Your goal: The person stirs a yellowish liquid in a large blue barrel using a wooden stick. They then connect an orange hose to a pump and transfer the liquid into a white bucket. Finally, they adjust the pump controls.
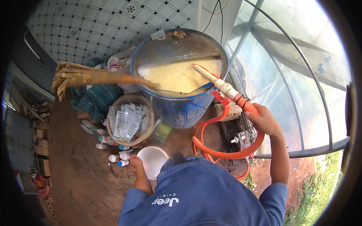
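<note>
My right hand (264,118) grips a thick orange hose (246,106), whose white pipe end (205,74) reaches over the blue barrel (183,110). Pale yellow liquid (175,75) fills the barrel's open part. My left hand (136,162) is at the left rim of a white bucket (152,162), close beside several small plastic bottles; its fingers are partly hidden, so its hold cannot be told. A white bottle (125,156) and a blue-capped bottle (123,163) stand next to it. A rough wooden pole (99,77) leans into the liquid from the left.
A tan basin (150,124) holds empty-looking foil packets (130,121). Behind it lie green cloth (96,96) and a bag of bottles. Thin red hoses (202,127) coil by a pump machine (243,139) at the right. A curved metal frame (322,90) carries clear plastic sheeting.
</note>
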The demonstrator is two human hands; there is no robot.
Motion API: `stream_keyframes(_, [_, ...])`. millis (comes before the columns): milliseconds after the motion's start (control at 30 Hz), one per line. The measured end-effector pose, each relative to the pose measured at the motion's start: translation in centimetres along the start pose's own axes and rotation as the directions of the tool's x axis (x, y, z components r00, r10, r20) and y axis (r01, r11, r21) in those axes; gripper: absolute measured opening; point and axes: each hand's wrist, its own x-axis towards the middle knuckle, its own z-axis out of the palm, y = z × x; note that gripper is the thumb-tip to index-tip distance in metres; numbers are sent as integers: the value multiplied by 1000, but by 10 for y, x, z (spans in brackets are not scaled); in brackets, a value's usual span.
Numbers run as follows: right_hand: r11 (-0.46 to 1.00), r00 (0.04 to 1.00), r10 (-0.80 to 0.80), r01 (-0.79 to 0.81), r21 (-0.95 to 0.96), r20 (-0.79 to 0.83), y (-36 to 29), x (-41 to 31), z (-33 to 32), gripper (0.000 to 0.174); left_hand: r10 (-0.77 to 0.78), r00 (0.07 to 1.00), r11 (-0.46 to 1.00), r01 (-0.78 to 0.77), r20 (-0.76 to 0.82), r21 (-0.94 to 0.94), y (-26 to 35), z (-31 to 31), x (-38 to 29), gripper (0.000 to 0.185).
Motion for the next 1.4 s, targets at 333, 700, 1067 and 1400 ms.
stream_keyframes(333, [999, 1000, 26, -26, 37, 3, 1, -1, 3, 38, 146, 980, 988, -138, 132, -66, 22, 16, 14, 17])
stream_keyframes(700, [996, 999, 32, -32, 78, 0, 4, -4, 6, 40, 134, 832, 968, 7, 538, -252, -2, 61, 29, 20])
stream_keyframes(1067, [997, 999, 49, -48, 60, -4, 6, -4, 5, 44, -122, 757, 875, 387, 641, -291, -4, 28, 16, 15])
stream_keyframes(1400, [999, 999, 33, -33, 26, 9, 4, -3, 5, 45, -87, 744, 911, 329, 663, -250, 10, 25, 11, 15])
